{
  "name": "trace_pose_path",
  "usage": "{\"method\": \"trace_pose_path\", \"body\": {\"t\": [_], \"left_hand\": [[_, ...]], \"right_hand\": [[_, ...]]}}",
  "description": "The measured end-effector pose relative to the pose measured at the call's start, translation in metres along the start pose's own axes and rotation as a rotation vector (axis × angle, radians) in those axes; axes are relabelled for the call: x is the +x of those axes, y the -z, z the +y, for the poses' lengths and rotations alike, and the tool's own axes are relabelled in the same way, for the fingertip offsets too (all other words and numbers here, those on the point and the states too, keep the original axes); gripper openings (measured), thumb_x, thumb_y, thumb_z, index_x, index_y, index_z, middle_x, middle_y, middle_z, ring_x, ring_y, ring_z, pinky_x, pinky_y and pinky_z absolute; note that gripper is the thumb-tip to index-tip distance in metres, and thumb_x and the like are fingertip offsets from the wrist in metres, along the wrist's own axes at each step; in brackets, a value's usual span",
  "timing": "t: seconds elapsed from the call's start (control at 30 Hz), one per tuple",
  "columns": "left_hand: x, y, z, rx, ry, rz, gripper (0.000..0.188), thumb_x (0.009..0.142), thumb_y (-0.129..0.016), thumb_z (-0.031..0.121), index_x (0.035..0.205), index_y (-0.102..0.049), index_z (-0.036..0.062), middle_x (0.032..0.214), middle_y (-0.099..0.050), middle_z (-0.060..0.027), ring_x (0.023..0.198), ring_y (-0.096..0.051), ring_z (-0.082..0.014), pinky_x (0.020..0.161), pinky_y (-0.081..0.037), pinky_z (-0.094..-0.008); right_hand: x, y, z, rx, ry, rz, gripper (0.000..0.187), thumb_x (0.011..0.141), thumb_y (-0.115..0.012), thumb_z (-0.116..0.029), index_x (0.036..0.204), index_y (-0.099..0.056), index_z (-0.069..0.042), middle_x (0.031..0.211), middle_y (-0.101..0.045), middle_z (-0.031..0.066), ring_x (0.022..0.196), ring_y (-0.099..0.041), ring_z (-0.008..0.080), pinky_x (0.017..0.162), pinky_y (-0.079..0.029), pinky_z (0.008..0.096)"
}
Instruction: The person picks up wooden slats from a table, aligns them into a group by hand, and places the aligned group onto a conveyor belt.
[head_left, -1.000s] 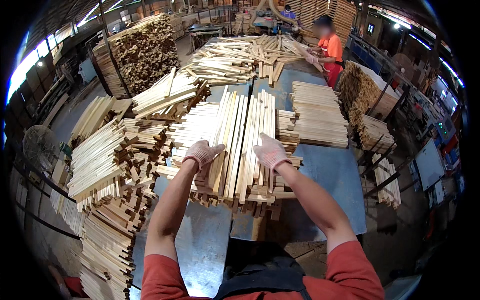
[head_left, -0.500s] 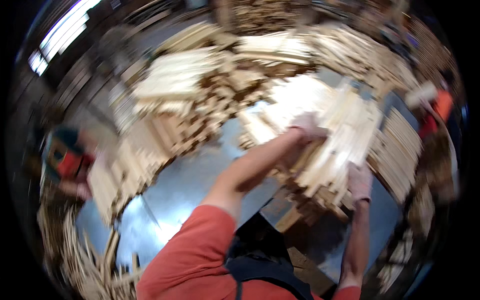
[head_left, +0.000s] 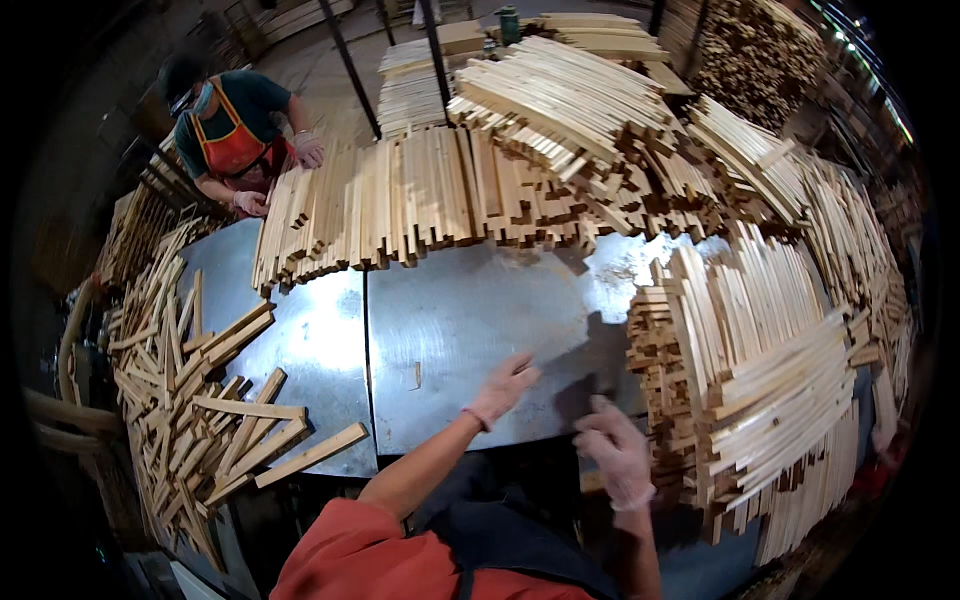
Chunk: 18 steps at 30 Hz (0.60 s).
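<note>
Both of my hands wear thin pale gloves and are empty. Over the bare metal tabletop (head_left: 460, 320), near its front edge, my left hand (head_left: 503, 390) is open with its fingers loosely bent. To its right, my right hand (head_left: 615, 452) is held up, fingers half curled but apart. Closest to the right hand is a tall stack of light wooden strips (head_left: 775, 380), laid in layers; a gap separates the two. Along the far side of the table runs a long row of wooden strips (head_left: 400, 195), set side by side.
Loose wooden sticks (head_left: 225, 430) lie jumbled at the left. A co-worker (head_left: 235, 140) in an apron stands at the far left, hands by the row's end. More strips (head_left: 575, 95) are heaped at the back. A small wood sliver (head_left: 416, 375) lies on the metal.
My hands have left the strips on the right-hand stack and come back over the table's front edge. My view has swung left, bringing the co-worker and loose sticks further into sight.
</note>
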<state>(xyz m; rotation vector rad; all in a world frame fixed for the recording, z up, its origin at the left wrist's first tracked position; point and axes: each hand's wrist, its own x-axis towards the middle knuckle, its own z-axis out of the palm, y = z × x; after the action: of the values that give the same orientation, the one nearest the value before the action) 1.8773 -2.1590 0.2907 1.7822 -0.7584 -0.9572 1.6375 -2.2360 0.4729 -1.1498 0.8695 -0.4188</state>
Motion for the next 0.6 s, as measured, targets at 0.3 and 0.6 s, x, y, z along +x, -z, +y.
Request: {"method": "trace_pose_path", "body": {"t": [0.3,0.6], "left_hand": [[0.007,0.186,-0.229,0.041,0.454,0.364,0.069,0.101,-0.064,0.046,0.151,-0.056,-0.0006,0.147,-0.063,-0.0282,0.142,-0.055,-0.0424,0.119,-0.044,-0.0438],[0.166,0.384,-0.193,0.189,0.447,0.875,0.105,0.084,-0.084,0.043,0.162,-0.035,-0.0062,0.156,-0.051,-0.0334,0.144,-0.051,-0.0462,0.119,-0.043,-0.0469]], "right_hand": [[0.233,-0.127,0.173,-0.347,-0.466,-0.486,0.026,0.103,-0.07,-0.021,0.12,-0.071,-0.002,0.103,-0.068,0.0054,0.089,-0.066,0.0185,0.085,-0.057,0.0345],[0.461,-0.229,0.179,-1.139,-0.016,-0.207,0.101,0.095,-0.071,-0.045,0.172,-0.018,-0.007,0.169,-0.037,0.027,0.153,-0.044,0.0394,0.125,-0.041,0.0425]]}}
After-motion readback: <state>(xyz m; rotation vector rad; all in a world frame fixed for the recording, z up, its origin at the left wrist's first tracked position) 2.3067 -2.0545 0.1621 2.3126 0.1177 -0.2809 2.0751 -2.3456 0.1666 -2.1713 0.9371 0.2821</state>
